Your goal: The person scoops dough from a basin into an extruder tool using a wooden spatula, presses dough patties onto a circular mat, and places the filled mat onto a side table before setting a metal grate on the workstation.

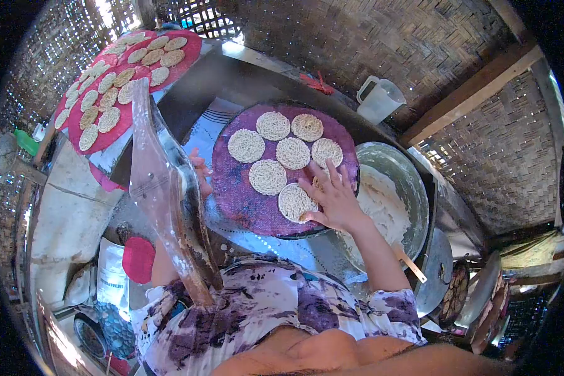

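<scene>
My right hand (338,199) is over the lower right of a round purple woven mat (232,207). Its thumb and index finger rest on opposite sides of a thin pale ring mould (281,207) around one noodle cake (296,202), while the other fingers are spread. Another cake lies partly hidden under those fingers. Several flat, round cakes of pale strands, such as this noodle cake (267,177), lie on the mat. My left hand (200,172) is left of the mat, mostly behind a long wooden lever (160,182); its grip is hidden.
A big basin (420,194) of white dough (376,200) stands right of the mat, with a wooden-handled tool (410,263) at its edge. Behind are a translucent jug (380,100) and red strips (318,83). At upper left, red cloths (185,59) carry more cakes. A woven wall (332,37) encloses the back.
</scene>
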The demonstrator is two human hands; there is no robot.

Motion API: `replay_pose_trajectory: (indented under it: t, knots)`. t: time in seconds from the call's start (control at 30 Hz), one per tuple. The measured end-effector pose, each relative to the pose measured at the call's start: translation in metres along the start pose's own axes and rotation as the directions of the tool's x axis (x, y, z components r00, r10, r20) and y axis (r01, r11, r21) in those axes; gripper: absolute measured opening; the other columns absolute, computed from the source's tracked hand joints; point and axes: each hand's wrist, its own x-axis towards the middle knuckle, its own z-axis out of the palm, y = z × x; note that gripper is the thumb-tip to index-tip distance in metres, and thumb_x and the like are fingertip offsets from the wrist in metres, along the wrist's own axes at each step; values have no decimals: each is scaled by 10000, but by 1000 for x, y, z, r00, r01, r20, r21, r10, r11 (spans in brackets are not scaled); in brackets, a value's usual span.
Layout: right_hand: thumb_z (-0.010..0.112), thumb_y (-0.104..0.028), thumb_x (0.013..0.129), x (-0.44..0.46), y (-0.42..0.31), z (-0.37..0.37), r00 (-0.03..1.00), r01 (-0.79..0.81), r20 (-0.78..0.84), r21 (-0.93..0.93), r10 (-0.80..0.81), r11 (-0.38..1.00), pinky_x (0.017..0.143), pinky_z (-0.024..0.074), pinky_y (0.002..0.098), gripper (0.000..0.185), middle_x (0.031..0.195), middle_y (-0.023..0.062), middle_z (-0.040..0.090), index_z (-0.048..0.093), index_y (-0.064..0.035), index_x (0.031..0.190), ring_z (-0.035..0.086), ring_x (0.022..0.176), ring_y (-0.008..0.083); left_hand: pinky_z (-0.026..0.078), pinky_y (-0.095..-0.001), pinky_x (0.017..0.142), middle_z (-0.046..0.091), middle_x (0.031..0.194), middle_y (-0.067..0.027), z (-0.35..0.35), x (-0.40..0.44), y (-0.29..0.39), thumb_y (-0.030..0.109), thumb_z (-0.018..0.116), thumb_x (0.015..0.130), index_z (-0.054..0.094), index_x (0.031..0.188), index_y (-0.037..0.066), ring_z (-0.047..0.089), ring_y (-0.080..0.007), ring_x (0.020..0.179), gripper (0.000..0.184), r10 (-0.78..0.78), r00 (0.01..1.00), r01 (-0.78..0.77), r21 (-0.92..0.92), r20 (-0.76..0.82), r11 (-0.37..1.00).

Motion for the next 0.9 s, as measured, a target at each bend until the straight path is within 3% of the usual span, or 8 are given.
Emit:
replay_pose_trajectory:
  t: [0.1,0.2,0.6,0.7,0.8,0.9]
  knots:
    - [491,-614,724,-3,-2,-1,1000,-6,28,32,5,999,1038,41,557,717,1441,115,150,372,-231,1319,60,1326,373,411,-390,844,514,952,-120,0,-1,0,272,564,813,482,1090,38,560,-219,768,372,1,1000,-1,2,-15,1000]
    - [518,-600,712,-7,1,-12,993,-109,-25,86,112,990,1039,34,558,733,1441,114,150,361,-229,1324,49,1328,371,409,-391,848,517,952,-120,0,-3,0,269,563,813,484,1089,39,560,-219,773,368,12,1000,-12,-2,-28,1000]
    - [539,-551,734,-19,-4,-12,997,-76,22,55,75,996,1035,44,563,705,1439,111,152,355,-208,1322,64,1321,378,403,-396,863,525,953,-116,1,-3,-2,255,559,816,492,1086,42,559,-218,791,350,1,999,-1,-18,-43,1000]
    - [585,-432,753,-21,-3,-16,960,-151,-217,143,180,978,1000,222,512,564,1303,145,367,474,-157,1233,316,1216,365,401,-397,866,527,954,-115,0,-4,-1,251,558,817,494,1085,43,559,-217,796,346,1,999,-2,-18,-54,1000]
    - [623,-287,740,-29,-5,-7,851,-402,-142,444,506,801,846,387,432,313,993,119,541,628,-97,988,507,955,308,399,-399,870,529,954,-114,-2,-4,-1,248,557,817,496,1084,44,558,-217,801,342,4,998,-5,-27,-57,1000]
    - [632,-193,714,-32,-14,8,839,-367,-248,401,485,839,689,426,397,130,732,78,542,654,-71,756,534,742,272,398,-400,874,532,954,-113,-1,-2,-2,244,556,818,498,1084,45,558,-217,805,337,-1,998,-1,-32,-61,999]
